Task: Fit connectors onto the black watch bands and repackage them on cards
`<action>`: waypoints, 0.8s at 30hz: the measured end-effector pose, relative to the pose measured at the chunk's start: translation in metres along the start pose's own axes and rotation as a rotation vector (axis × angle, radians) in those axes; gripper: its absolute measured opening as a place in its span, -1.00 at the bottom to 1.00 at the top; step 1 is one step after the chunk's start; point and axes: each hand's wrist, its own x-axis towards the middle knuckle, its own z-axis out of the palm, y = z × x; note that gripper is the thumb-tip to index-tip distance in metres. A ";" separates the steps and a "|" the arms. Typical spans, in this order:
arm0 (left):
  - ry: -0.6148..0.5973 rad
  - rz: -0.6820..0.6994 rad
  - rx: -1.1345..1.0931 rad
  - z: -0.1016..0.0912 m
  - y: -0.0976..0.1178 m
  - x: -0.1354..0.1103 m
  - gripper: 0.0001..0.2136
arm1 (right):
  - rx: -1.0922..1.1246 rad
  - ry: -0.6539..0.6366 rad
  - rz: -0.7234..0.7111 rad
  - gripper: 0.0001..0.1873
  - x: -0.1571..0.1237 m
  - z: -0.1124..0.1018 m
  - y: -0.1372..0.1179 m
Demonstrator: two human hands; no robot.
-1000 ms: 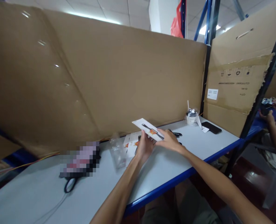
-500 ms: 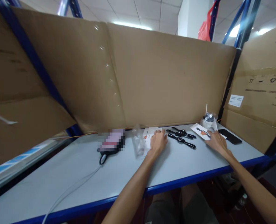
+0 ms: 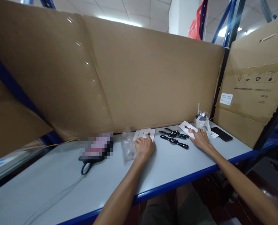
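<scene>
Brown cardboard [image 3: 150, 78] makes a tall wall behind the pale table [image 3: 172, 168], which has a blue edge [image 3: 167, 183]. More cardboard, with upside-down print, stands on the right. Up high are a red bag [image 3: 195, 26] and a bright ceiling light [image 3: 120, 21]. On the left lies a thing too blocky to make out, with a black loop [image 3: 85, 168] and a thin cord.

A clear bag [image 3: 129, 148] lies just beside some flat white packs [image 3: 140, 134]. The left hand [image 3: 145, 147] rests on them, fingers bent, hiding part. The right hand [image 3: 201, 138] touches one end of another white pack [image 3: 183, 125]. Whether either hand grips, I cannot tell. Black tools [image 3: 174, 141] lie between the hands. A wrapped cup [image 3: 201, 122] with a straw stands behind the right hand, near a black phone [image 3: 222, 133].
</scene>
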 end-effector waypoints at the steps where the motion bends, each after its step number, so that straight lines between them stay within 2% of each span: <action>1: 0.000 -0.008 -0.007 -0.001 0.001 0.000 -0.41 | 0.001 0.021 -0.015 -0.48 0.000 -0.001 -0.001; 6: 0.055 -0.045 -0.085 -0.011 0.005 -0.003 -0.42 | 0.127 0.220 -0.060 -0.67 0.006 -0.016 -0.016; 10: 0.125 -0.059 -0.285 -0.019 0.006 -0.002 -0.49 | 0.318 0.248 -0.065 -0.69 0.020 -0.026 -0.034; 13: 0.239 -0.076 -0.608 -0.017 0.008 0.003 -0.50 | 0.414 0.166 -0.070 -0.72 0.028 -0.028 -0.048; 15: 0.244 -0.101 -0.978 -0.013 0.009 0.008 -0.52 | 0.461 0.129 -0.053 -0.73 0.032 -0.028 -0.058; 16: 0.201 -0.115 -1.197 -0.011 0.010 0.010 -0.55 | 0.481 0.126 -0.037 -0.73 0.034 -0.029 -0.063; 19: -0.030 -0.138 -1.788 -0.009 0.011 0.012 -0.60 | 0.533 0.142 -0.002 -0.73 0.042 -0.030 -0.075; 21: -0.180 -0.139 -2.033 -0.010 0.010 0.012 -0.59 | 0.564 0.163 -0.011 -0.72 0.048 -0.028 -0.080; 24: -0.361 -0.135 -2.245 -0.012 0.007 0.009 -0.56 | 0.582 0.203 -0.025 -0.71 0.052 -0.021 -0.081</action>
